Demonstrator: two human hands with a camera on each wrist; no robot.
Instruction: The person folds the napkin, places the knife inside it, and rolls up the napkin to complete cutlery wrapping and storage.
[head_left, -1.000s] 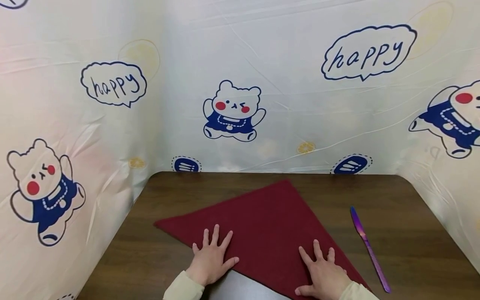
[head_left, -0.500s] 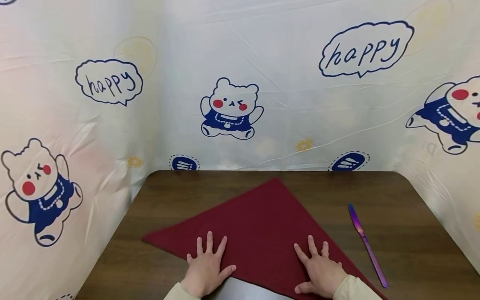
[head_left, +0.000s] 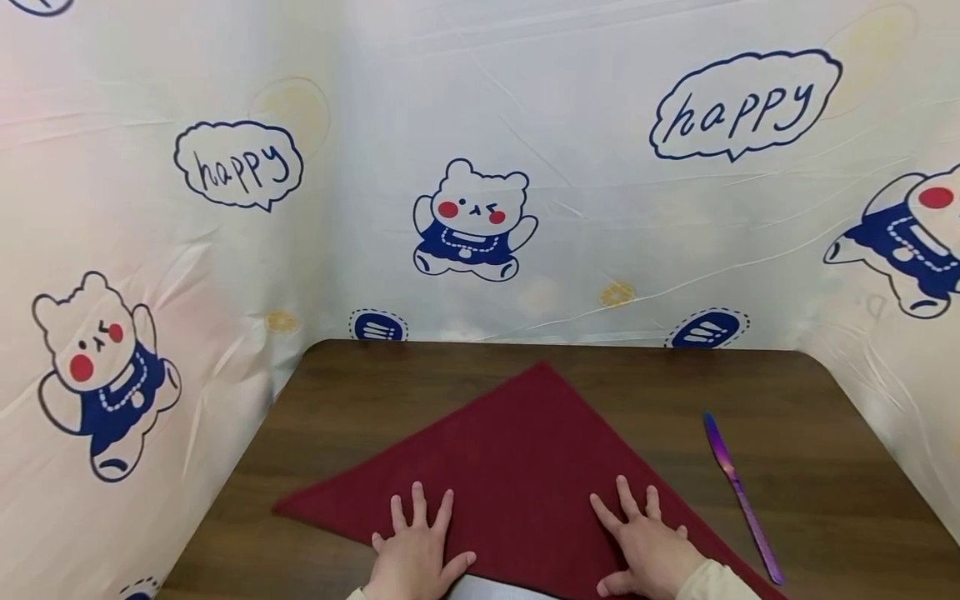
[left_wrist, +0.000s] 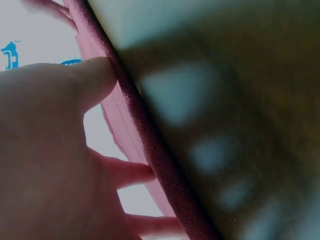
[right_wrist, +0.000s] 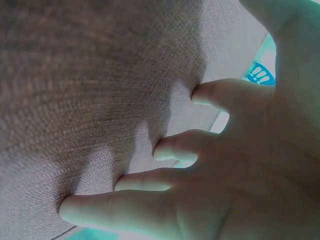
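Note:
A dark red cloth napkin [head_left: 517, 467], folded into a triangle, lies flat on the brown table with one corner pointing away. My left hand [head_left: 412, 552] rests with spread fingers on its near left part. In the left wrist view, thumb and fingers of the left hand [left_wrist: 50, 140] touch the cloth beside its edge [left_wrist: 150, 142]. Toward the near right side, my right hand [head_left: 651, 546] presses down with fingers spread. The right wrist view shows the fingertips of that right hand [right_wrist: 225, 165] on the woven cloth [right_wrist: 100, 100].
A purple-blue table knife [head_left: 741, 498] lies to the right of the napkin, blade end pointing away. The wooden table [head_left: 375, 392] has rounded far corners. Behind it hangs a pale curtain [head_left: 570, 108] printed with bears. A pale grey patch [head_left: 495, 588] shows below the napkin's near edge.
The napkin has turned counterclockwise: its far corner has shifted left, and its left corner has come nearer and further left. My left hand has moved slightly nearer with it. The knife stays put.

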